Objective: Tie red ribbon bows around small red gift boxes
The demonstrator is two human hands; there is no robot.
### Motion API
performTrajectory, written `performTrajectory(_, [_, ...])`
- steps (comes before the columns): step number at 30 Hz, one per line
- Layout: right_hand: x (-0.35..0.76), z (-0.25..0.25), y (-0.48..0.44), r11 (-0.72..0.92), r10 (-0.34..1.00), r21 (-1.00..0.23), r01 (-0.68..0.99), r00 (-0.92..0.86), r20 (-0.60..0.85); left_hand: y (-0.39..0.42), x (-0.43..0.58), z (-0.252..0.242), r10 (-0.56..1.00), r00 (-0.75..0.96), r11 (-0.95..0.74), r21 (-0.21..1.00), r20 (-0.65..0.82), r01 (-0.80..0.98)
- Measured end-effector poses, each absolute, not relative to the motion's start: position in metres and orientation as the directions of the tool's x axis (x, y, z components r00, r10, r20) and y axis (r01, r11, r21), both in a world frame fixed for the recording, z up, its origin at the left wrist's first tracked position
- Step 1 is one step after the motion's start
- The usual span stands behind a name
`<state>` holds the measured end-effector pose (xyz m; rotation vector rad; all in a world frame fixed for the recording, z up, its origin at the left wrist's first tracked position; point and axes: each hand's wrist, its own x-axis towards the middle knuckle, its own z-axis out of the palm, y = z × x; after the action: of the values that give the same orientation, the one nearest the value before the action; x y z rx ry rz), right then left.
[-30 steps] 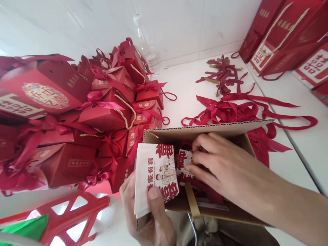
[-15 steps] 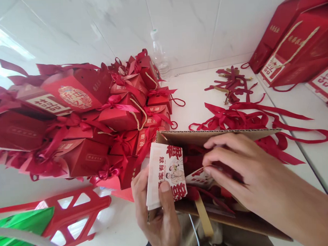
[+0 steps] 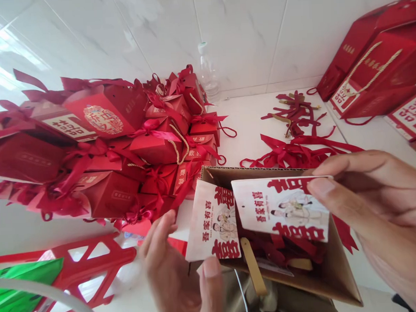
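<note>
My right hand [image 3: 378,199] pinches the right edge of a white card [image 3: 255,213] printed with red characters and a drawn couple. It holds that card over an open cardboard box [image 3: 340,274]. Another white card [image 3: 200,225] of the same print leans at the box's left end, perhaps with more behind it. My left hand [image 3: 174,268] has its fingers spread around that card's lower left side, thumb tip close to the lower edge; whether it touches is unclear. Inside the box lie dark red ribbons [image 3: 274,249], and a gold strip [image 3: 253,266] hangs over the near wall.
Red gift boxes [image 3: 109,192] with bows are piled at the left. Loose red ribbons [image 3: 287,152] and a heap of red and gold ties [image 3: 295,113] lie behind the box. A clear bottle [image 3: 208,77] stands by the wall. Red gift bags [image 3: 369,66] stand at right.
My right hand has lifted a card out of the box and moved right and toward me. The left hand's fingers have loosened from the other card and spread.
</note>
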<state>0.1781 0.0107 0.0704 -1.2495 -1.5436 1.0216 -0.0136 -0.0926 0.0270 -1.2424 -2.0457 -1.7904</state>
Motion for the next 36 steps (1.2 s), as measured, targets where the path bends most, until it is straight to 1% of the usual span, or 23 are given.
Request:
performTrajectory(2, [0.175, 0.066, 0.014, 0.084, 0.987, -0.981, 0.173, -0.153, 0.057, -0.090, -0.017, 0.037, 0.418, -0.536, -0.123, 0.630, 0.734, 0.767])
performTrajectory(4, [0.170, 0.063, 0.017, -0.006, 0.973, -0.998, 0.067, -0.229, -0.021, -0.088, -0.022, 0.051, 0.461, -0.459, -0.187, 0.589, 0.759, 0.786])
performTrajectory(5, [0.167, 0.063, 0.018, -0.058, 0.963, -0.998, 0.009, -0.264, -0.058, -0.087, -0.025, 0.058, 0.520, -0.427, -0.216, 0.598, 0.740, 0.772])
performTrajectory(6, [0.164, 0.063, 0.019, -0.110, 0.950, -0.993, -0.046, -0.297, -0.092, -0.086, -0.029, 0.065, 0.613, -0.379, -0.227, 0.615, 0.693, 0.755])
performTrajectory(8, [0.156, 0.064, 0.020, -0.213, 0.920, -0.966, -0.146, -0.362, -0.148, -0.086, -0.038, 0.078, 0.792, -0.235, -0.220, 0.622, 0.564, 0.751])
performTrajectory(9, [0.152, 0.065, 0.020, -0.260, 0.906, -0.947, -0.188, -0.388, -0.171, -0.086, -0.043, 0.083, 0.866, -0.153, -0.202, 0.613, 0.476, 0.764])
performTrajectory(11, [0.147, 0.069, 0.021, -0.337, 0.884, -0.908, -0.250, -0.415, -0.214, -0.086, -0.053, 0.089, 0.878, -0.007, -0.280, 0.526, 0.478, 0.803])
performTrajectory(13, [0.144, 0.072, 0.021, -0.414, 0.865, -0.868, -0.274, -0.415, -0.281, -0.084, -0.061, 0.090, 0.861, 0.067, -0.334, 0.461, 0.504, 0.822])
performTrajectory(14, [0.143, 0.074, 0.021, -0.454, 0.853, -0.846, -0.280, -0.412, -0.321, -0.083, -0.064, 0.089, 0.860, 0.084, -0.345, 0.451, 0.504, 0.823])
performTrajectory(17, [0.142, 0.078, 0.020, -0.550, 0.808, -0.780, -0.298, -0.429, -0.405, -0.082, -0.068, 0.087, 0.880, 0.108, -0.349, 0.475, 0.463, 0.808])
performTrajectory(20, [0.141, 0.079, 0.017, -0.594, 0.778, -0.740, -0.315, -0.459, -0.429, -0.085, -0.070, 0.086, 0.887, 0.098, -0.340, 0.494, 0.451, 0.800])
performTrajectory(22, [0.139, 0.080, 0.015, -0.605, 0.780, -0.728, -0.323, -0.424, -0.461, -0.088, -0.073, 0.085, 0.889, 0.075, -0.326, 0.510, 0.452, 0.796])
performTrajectory(24, [0.138, 0.081, 0.013, -0.626, 0.771, -0.715, -0.313, -0.389, -0.504, -0.091, -0.077, 0.082, 0.890, 0.027, -0.305, 0.549, 0.456, 0.778])
performTrajectory(26, [0.138, 0.082, 0.012, -0.661, 0.736, -0.696, -0.282, -0.427, -0.526, -0.093, -0.080, 0.079, 0.884, -0.049, -0.286, 0.620, 0.466, 0.731])
performTrajectory(29, [0.137, 0.080, 0.010, -0.651, 0.700, -0.722, -0.236, -0.556, -0.449, -0.092, -0.076, 0.076, 0.871, -0.157, -0.302, 0.759, 0.466, 0.577])
performTrajectory(32, [0.130, 0.076, 0.008, -0.602, 0.676, -0.777, -0.186, -0.637, -0.371, -0.084, -0.063, 0.079, 0.854, -0.291, -0.344, 0.888, 0.432, 0.306])
performTrajectory(34, [0.124, 0.074, 0.005, -0.564, 0.647, -0.817, -0.123, -0.680, -0.345, -0.080, -0.059, 0.085, 0.833, -0.406, -0.343, 0.927, 0.375, 0.152])
performTrajectory(35, [0.121, 0.074, 0.003, -0.525, 0.641, -0.848, -0.079, -0.692, -0.333, -0.080, -0.061, 0.088, 0.818, -0.454, -0.333, 0.934, 0.354, 0.128])
performTrajectory(36, [0.119, 0.073, 0.001, -0.463, 0.648, -0.886, -0.030, -0.693, -0.315, -0.082, -0.067, 0.092, 0.801, -0.489, -0.312, 0.938, 0.345, 0.151])
